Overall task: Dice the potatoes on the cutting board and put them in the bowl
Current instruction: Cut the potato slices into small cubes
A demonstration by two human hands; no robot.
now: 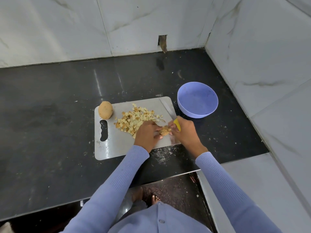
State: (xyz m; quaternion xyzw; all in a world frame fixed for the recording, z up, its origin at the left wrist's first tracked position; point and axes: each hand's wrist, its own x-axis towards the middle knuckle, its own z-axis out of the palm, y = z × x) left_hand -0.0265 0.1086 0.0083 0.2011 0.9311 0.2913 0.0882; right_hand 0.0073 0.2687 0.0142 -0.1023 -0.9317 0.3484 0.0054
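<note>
My left hand point(146, 134) sits on the steel cutting board point(117, 145), fingers curled down onto a small clump of potato pieces point(164, 131) near the board's front right part. My right hand point(184, 132) is clenched around the yellow handle of the knife point(170, 113), and its fingertips also touch that clump from the other side. The knife's long axis runs diagonally: the handle is in my grip near the board's right edge, and the blade points away from me and slightly left, toward the board's far right corner, lying low over the steel (whether it touches the surface I cannot tell).

The pile of diced potato point(136, 119) spreads across the middle of the board, just beyond my left hand, cubes with bits of brown skin on them. A whole unpeeled potato point(105, 109) stands at the board's far left corner, overlapping the edge, its long axis running roughly away from me. The board's handle slot is at its left end.

The blue plastic bowl point(197, 100) stands upright on the dark bench point(50, 115), just beside the board's far right corner, with no potato visible inside. My sleeves are pale blue ribbed knit.
</note>
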